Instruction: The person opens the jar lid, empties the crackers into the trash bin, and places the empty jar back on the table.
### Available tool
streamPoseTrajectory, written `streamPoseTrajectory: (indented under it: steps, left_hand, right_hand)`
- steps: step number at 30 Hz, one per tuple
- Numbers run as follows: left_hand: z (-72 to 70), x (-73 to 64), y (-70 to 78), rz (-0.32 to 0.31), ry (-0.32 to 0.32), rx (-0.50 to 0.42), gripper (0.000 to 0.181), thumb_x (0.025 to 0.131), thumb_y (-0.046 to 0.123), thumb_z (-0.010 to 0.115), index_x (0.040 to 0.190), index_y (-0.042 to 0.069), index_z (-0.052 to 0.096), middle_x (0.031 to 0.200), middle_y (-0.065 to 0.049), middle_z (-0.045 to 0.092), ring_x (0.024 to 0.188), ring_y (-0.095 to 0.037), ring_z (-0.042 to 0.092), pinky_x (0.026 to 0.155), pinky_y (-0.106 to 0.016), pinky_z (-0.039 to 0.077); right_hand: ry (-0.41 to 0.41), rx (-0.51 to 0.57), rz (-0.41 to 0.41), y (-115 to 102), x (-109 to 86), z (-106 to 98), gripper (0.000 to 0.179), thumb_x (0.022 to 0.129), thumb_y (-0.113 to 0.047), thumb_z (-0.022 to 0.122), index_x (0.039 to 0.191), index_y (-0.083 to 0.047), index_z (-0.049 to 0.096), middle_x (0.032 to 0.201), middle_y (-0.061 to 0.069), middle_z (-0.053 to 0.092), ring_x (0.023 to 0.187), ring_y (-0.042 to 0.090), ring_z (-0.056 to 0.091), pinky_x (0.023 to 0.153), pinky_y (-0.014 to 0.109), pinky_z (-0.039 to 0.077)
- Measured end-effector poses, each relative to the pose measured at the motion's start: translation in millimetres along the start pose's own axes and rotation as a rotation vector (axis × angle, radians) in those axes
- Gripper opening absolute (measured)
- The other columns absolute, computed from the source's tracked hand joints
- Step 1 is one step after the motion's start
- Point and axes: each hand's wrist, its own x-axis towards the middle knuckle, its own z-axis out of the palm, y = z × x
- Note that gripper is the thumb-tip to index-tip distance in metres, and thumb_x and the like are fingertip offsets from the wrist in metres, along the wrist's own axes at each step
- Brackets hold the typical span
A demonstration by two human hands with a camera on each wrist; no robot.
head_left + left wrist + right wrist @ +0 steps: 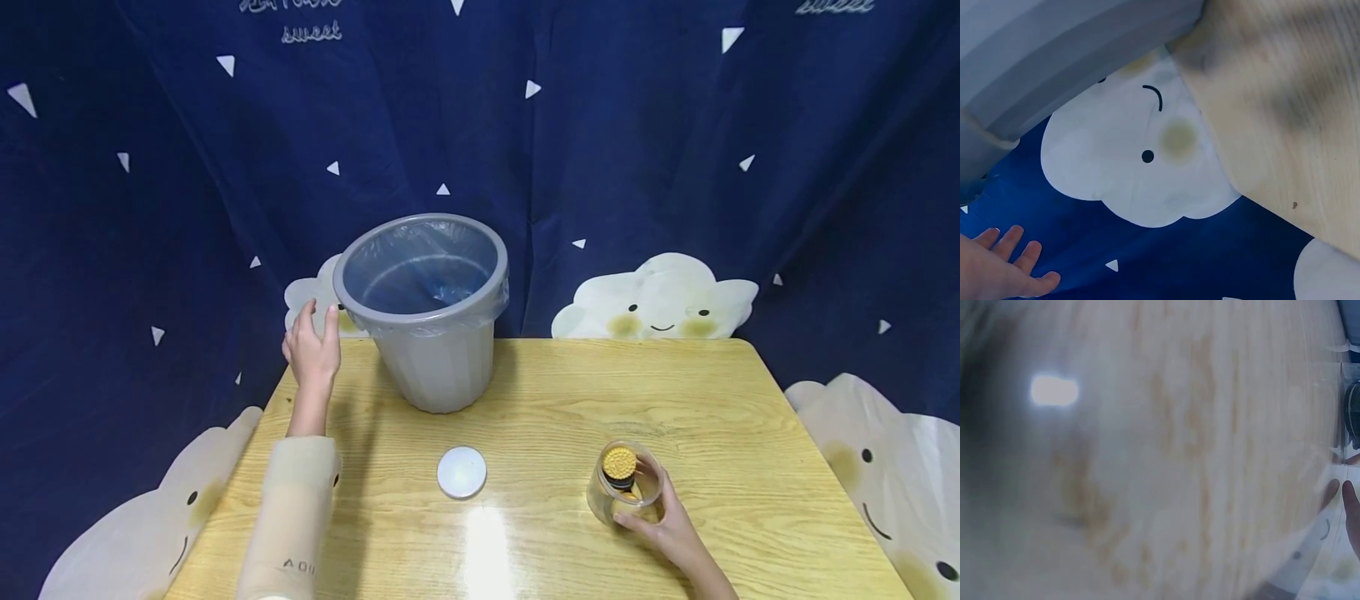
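A right hand [675, 527] grasps a clear, round, open-mouthed plastic jar [598, 504], thumb on one side and fingers round the other, over the right half of a yellow wood-grain table [547, 404]. Through the see-through wall shows a yellow round piece with a bumpy top [619, 462], sitting on a black band [621, 482], with more yellow beneath, too small to make out. Whether the jar rests on the wood cannot be told. The left hand [313, 350], its grip released and fingers spread, hangs just beside the rim of a gray plastic bin [438, 371] lined with a clear bag. A flat white disc [461, 472] lies between bin and jar, nearer the table's front.
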Motion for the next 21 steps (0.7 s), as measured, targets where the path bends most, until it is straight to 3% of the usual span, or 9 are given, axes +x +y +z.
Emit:
streamPoseTrajectory:
  steps: [6,12,21]
  left_hand:
    - [-3.9,12.4,12.2,0.037,-0.001,0.039,0.058,0.092,0.046,0.042,0.135,0.007,0.043,0.134,-0.017,0.047,0.122,-0.038,0.038,0.105,-0.052,0.017]
    - [-8.6,23.8,24.7,0.056,-0.082,0.117,0.063,0.091,0.052,0.039,0.141,0.013,0.036,0.139,-0.017,0.041,0.123,-0.04,0.035,0.105,-0.055,0.012]
    - [-11.8,35.1,38.0,0.036,-0.182,0.176,0.071,0.089,0.058,0.037,0.144,0.015,0.028,0.144,-0.015,0.033,0.132,-0.037,0.024,0.106,-0.057,0.005]
  right_hand:
    - [-0.006,0.007,-0.025,-1.2,-0.7,0.0,0.098,0.071,-0.002,0.075,0.146,-0.016,0.014,0.141,0.023,0.025,0.118,-0.012,0.025,0.091,0.074,0.01]
    - [0.006,0.003,-0.009,0.6,0.1,-0.3,0.1,0.069,-0.004,0.077,0.146,-0.019,0.016,0.14,0.022,0.027,0.119,-0.011,0.026,0.093,0.073,0.009]
    - [0.011,-0.001,0.005,1.5,0.7,0.1,0.098,0.069,-0.004,0.077,0.146,-0.018,0.017,0.141,0.02,0.027,0.118,-0.01,0.026,0.094,0.072,0.01]
